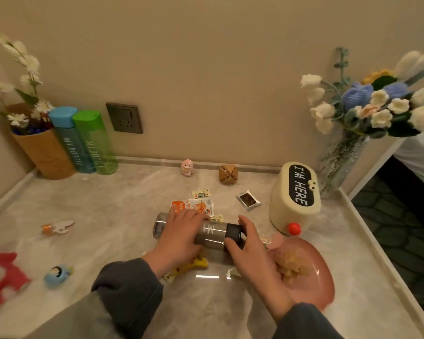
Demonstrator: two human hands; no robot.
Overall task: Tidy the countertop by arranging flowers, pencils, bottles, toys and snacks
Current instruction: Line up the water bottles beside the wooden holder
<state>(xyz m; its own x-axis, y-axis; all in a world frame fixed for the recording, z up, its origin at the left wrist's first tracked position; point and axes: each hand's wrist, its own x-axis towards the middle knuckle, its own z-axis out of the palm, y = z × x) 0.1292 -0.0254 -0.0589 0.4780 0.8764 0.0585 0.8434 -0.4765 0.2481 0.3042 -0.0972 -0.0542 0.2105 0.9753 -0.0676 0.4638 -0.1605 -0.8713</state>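
The grey bottle [213, 234] lies on its side between both hands, above the middle of the countertop [108, 211]; I cannot tell whether it rests on the surface or is lifted just off it. The left hand [179, 237] comes in palm down, fingers wrapped over the bottle's clear body, the wrist bent out of a dark grey sleeve. The right hand [250, 250] reaches in from the lower right and curls thumb and fingers round the black cap [234, 232], thumb on the far side, fingertips on the near side.

Just beyond the left hand's fingers I see an orange snack packet [194, 206]; under its wrist a yellow packet [194, 264] pokes out. Just right of the right hand sits a pink plate [328, 285] holding tan snack cubes [294, 265]. Beyond the right hand stands a cream box [287, 199] lettered "I'M HERE", with a dark snack packet [248, 199] to its left.

Farther beyond both hands, against the wall, are a pink figure [187, 167] and a wooden puzzle [228, 174]. Far left of the left hand stand a blue bottle [71, 140] and a green bottle [98, 143], touching, beside a cork holder [44, 155] with flowers. Left of the left forearm lie a blue toy [58, 275] and a red toy [0, 277]. A glass vase [343, 157] of flowers stands far right, behind the box.
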